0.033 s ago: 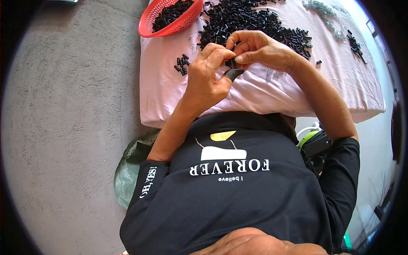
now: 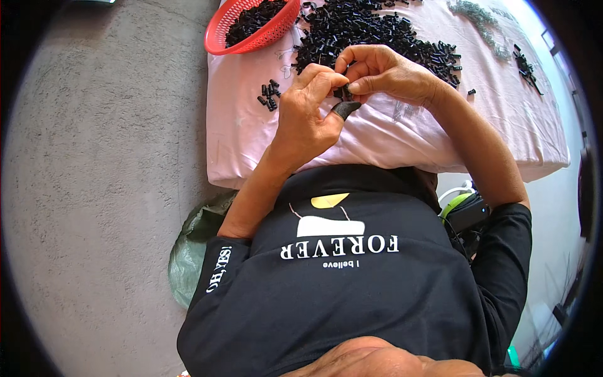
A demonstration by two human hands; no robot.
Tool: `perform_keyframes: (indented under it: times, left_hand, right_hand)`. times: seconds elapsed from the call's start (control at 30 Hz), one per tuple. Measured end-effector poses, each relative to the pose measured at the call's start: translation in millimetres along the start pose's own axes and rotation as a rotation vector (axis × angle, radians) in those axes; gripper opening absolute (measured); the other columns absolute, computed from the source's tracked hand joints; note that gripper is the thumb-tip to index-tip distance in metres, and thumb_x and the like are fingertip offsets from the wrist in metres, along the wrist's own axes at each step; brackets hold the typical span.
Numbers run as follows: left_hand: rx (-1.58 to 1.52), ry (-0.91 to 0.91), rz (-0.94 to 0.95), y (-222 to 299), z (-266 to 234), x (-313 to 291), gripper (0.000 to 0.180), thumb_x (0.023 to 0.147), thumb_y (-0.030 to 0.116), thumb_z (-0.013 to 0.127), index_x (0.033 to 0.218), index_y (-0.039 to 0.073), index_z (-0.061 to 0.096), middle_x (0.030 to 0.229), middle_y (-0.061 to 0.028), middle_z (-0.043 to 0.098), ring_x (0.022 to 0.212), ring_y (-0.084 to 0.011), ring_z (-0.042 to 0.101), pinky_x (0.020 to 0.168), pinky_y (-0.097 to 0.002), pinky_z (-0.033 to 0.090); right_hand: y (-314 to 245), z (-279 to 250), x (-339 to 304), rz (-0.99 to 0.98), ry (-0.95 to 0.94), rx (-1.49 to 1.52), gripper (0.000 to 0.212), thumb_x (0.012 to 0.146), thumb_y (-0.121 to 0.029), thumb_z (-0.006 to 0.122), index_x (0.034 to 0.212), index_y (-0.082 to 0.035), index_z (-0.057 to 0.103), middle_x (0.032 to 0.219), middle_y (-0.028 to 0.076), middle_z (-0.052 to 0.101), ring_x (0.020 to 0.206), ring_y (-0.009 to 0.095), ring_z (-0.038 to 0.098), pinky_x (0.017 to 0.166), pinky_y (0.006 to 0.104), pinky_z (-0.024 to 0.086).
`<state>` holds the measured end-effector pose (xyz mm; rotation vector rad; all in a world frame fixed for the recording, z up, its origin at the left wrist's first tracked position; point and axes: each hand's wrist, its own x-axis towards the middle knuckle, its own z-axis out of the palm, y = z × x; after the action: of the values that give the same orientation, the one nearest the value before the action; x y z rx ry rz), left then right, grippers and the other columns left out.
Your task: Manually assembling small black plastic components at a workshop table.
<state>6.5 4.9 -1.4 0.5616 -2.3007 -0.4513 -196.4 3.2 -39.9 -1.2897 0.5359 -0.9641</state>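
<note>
Though partly hidden, black piece between fingertips

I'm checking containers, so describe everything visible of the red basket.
The red basket looks plastic, with a smooth rim and a wall pierced by many small holes. It holds small black pieces and sits at the far left of the pink cloth, cut off by the picture's upper edge. Neither the left hand nor the right hand touches it.
</note>
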Motion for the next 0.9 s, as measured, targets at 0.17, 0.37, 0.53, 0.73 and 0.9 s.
perform_keyframes:
  times: [0.17,0.37,0.53,0.73,0.9]
  left_hand:
    - [-0.028,0.051,0.004,-4,8,-4,0.035,0.062,-0.010,0.057,0.095,0.000,0.061,0.093,-0.0135,0.060,0.080,-0.0290,0.063,0.072,-0.0348,0.052]
    - [-0.022,0.085,-0.007,-9,8,-8,0.034,0.062,-0.009,0.057,0.094,0.000,0.061,0.089,-0.0132,0.060,0.079,-0.0283,0.063,0.069,-0.0338,0.052]
    - [0.253,0.170,-0.067,-53,-25,-12,0.030,0.064,-0.007,0.060,0.092,0.001,0.063,0.086,-0.0117,0.060,0.070,-0.0221,0.061,0.063,-0.0322,0.051]
    - [0.363,0.220,-0.402,-115,-68,-60,0.019,0.071,0.002,0.072,0.089,-0.001,0.066,0.081,-0.0087,0.065,0.071,-0.0183,0.064,0.067,-0.0296,0.053]
    - [0.383,0.071,-0.573,-121,-77,-73,0.024,0.071,0.006,0.073,0.094,0.000,0.069,0.084,-0.0097,0.067,0.071,-0.0173,0.065,0.068,-0.0300,0.053]
  right_hand:
    - [1,-3,-1,-0.014,-0.029,-0.020,0.023,0.084,-0.012,0.071,0.102,-0.003,0.061,0.088,0.003,0.067,0.076,0.007,0.064,0.072,0.0202,0.053]
    - [4,-11,1,0.046,-0.026,-0.045,0.024,0.088,-0.017,0.068,0.105,-0.001,0.063,0.087,0.004,0.068,0.078,0.009,0.066,0.072,0.0210,0.055]
    - [-7,-10,-3,0.061,0.071,-0.052,0.028,0.092,-0.023,0.064,0.111,-0.003,0.063,0.090,0.005,0.069,0.079,0.008,0.066,0.074,0.0205,0.054]
    - [-15,-13,-6,-0.045,0.156,-0.106,0.030,0.092,-0.024,0.064,0.113,-0.004,0.060,0.090,0.003,0.066,0.080,0.007,0.063,0.076,0.0211,0.052]
    - [-17,-19,-7,-0.038,0.186,-0.090,0.030,0.092,-0.025,0.063,0.113,-0.003,0.060,0.090,0.003,0.066,0.080,0.008,0.063,0.076,0.0213,0.053]
